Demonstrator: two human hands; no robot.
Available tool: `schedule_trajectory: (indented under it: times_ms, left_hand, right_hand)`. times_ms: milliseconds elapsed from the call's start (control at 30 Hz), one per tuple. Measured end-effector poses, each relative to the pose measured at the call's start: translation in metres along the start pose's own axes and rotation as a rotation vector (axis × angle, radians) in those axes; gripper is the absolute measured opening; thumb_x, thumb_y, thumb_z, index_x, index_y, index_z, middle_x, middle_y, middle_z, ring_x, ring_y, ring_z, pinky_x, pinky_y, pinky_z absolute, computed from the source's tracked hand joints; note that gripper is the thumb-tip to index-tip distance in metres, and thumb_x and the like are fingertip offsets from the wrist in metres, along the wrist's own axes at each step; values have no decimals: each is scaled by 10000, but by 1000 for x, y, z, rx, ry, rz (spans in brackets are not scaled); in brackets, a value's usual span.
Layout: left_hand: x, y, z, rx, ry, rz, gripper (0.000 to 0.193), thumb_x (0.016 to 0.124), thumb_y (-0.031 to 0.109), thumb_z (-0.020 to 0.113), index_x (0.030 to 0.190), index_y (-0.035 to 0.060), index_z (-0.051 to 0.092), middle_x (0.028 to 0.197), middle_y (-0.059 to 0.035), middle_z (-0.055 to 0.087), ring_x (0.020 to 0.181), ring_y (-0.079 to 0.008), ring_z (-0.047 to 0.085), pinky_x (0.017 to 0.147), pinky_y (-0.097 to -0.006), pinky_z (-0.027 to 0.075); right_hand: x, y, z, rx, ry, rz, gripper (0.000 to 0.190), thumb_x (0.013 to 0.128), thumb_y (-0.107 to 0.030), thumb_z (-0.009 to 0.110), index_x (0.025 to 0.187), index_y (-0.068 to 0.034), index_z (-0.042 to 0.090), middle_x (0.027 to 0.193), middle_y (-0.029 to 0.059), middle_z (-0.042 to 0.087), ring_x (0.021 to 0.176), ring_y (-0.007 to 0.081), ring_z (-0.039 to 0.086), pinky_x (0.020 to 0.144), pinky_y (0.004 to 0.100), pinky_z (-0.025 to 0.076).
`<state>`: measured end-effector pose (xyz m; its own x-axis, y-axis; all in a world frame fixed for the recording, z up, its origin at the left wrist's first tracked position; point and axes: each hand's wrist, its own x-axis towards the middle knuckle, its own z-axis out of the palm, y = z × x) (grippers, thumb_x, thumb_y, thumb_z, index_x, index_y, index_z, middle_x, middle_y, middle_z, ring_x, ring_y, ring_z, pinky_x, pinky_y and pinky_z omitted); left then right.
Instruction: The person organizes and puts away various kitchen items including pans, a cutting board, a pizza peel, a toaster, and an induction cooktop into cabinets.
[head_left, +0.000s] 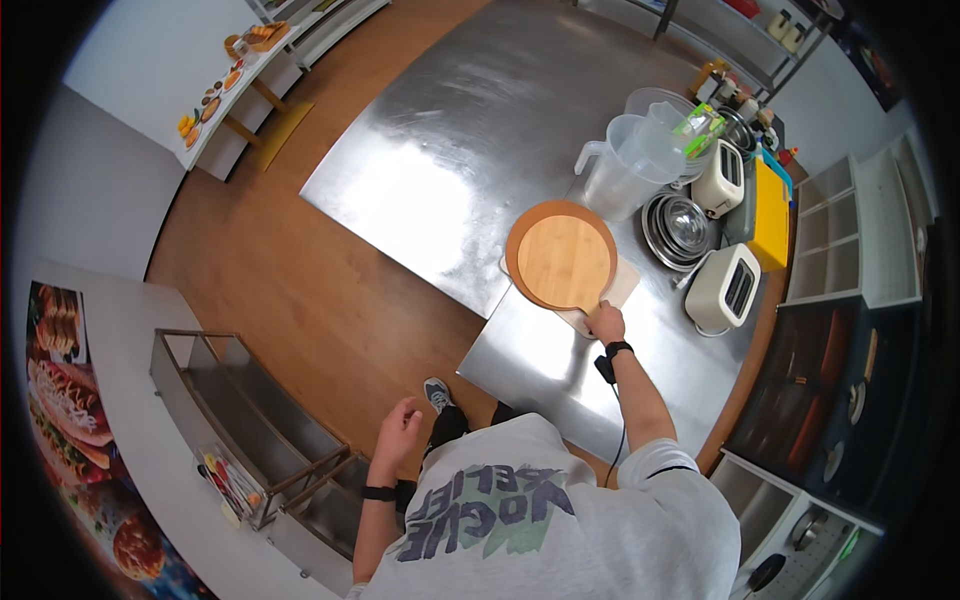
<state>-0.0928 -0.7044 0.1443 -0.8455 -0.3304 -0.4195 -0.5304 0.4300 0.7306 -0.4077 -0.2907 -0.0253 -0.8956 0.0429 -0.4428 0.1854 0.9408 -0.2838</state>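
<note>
My right hand grips the handle of a round wooden paddle board. Beneath that board lies a larger brown round board or tray, and under both a pale board shows its corners on the stainless steel table. My left hand hangs over the floor at my side, fingers loosely bent and apart, holding nothing. Past the boards stands a clear plastic measuring jug.
Nested metal bowls, a cream toaster and a second toaster line the table's right side, near a yellow container. A metal rack stands on the left. A black cable runs below my right forearm.
</note>
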Motion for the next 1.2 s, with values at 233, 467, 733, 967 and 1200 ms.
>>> schedule_trajectory:
  times_ms: [233, 467, 733, 967, 1200]
  left_hand:
    - [65, 25, -15, 62, -207, 67, 359, 989, 195, 616, 1315, 49, 582, 1076, -218, 704, 969, -307, 701, 844, -379, 547]
    - [151, 27, -34, 95, -363, 274, 368, 995, 218, 609, 1328, 64, 582, 1085, -203, 700, 974, -313, 700, 829, -390, 550]
    - [252, 19, -75, 94, -492, 312, 377, 997, 226, 605, 1335, 63, 570, 1092, -175, 702, 949, -294, 701, 817, -380, 551]
    - [309, 6, -76, 114, -567, 363, 369, 975, 231, 633, 1290, 40, 604, 1031, -175, 720, 944, -302, 701, 817, -391, 553]
    - [333, -23, -9, 62, -807, 61, 630, 991, 315, 643, 1484, 27, 377, 1179, -146, 668, 1077, -257, 651, 863, -417, 543]
  right_hand:
    - [-21, -25, 6, 102, -39, 67, 501, 774, -391, 757, 1050, 15, 656, 972, 232, 725, 914, 380, 721, 798, 469, 590]
    - [-68, -88, 9, 188, 132, 157, 461, 795, -384, 754, 1029, -3, 641, 918, 224, 722, 879, 391, 710, 765, 478, 579]
    - [-109, -122, 20, 84, 209, 195, 440, 767, -386, 747, 971, -7, 655, 853, 221, 718, 826, 398, 706, 745, 490, 573]
    - [-188, -151, 35, 148, 146, 236, 386, 758, -356, 736, 906, -6, 671, 858, 234, 714, 834, 413, 698, 773, 499, 565]
    - [-254, -187, 48, 66, 97, 196, 383, 734, -364, 740, 911, -29, 684, 846, 198, 707, 843, 394, 683, 757, 492, 544]
